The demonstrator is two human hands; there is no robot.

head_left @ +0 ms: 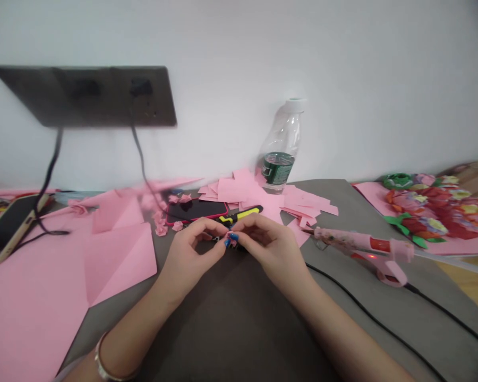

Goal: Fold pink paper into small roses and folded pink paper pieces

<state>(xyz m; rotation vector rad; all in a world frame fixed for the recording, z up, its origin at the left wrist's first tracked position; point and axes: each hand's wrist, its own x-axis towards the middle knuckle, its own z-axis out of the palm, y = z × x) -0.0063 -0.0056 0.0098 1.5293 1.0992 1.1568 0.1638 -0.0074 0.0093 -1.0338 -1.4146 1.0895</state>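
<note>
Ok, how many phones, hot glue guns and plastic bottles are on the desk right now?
Phones: 2
Hot glue gun: 1
Plastic water bottle: 1
Total: 4

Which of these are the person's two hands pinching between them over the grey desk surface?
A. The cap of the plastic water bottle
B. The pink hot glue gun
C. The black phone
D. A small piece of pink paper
D. The left hand and the right hand meet around a small pink paper piece, while the pink hot glue gun lies off to the right, untouched.
</note>
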